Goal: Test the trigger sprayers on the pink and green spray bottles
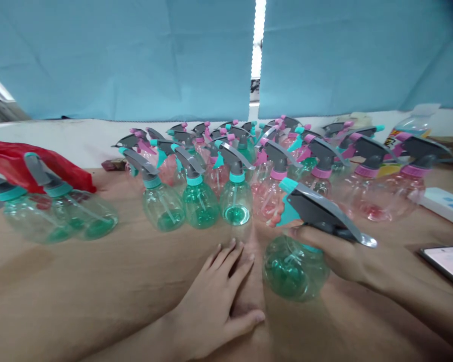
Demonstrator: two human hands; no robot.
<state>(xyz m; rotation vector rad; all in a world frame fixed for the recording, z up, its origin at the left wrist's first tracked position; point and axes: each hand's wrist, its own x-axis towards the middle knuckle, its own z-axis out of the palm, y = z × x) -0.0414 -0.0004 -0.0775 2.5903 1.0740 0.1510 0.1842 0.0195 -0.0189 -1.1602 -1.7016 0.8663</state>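
My right hand (324, 241) is wrapped round the neck of a green spray bottle (296, 271), which has a grey and turquoise trigger head and tilts with its nozzle to the upper left. My left hand (215, 296) lies on the wooden table (128, 291), palm down with fingers spread, holding nothing. Just beyond its fingertips stand a clear green spray bottle (236, 208) and a darker green spray bottle (200, 208). Pink spray bottles (270, 201) stand behind the held one.
Two green spray bottles (83, 211) stand at the left by a red plastic bag (49, 163). Several more bottles crowd the back. A phone (447, 264), a white box (447, 203) and a large clear bottle (415, 123) are at the right. A blue sheet (136, 60) hangs behind.
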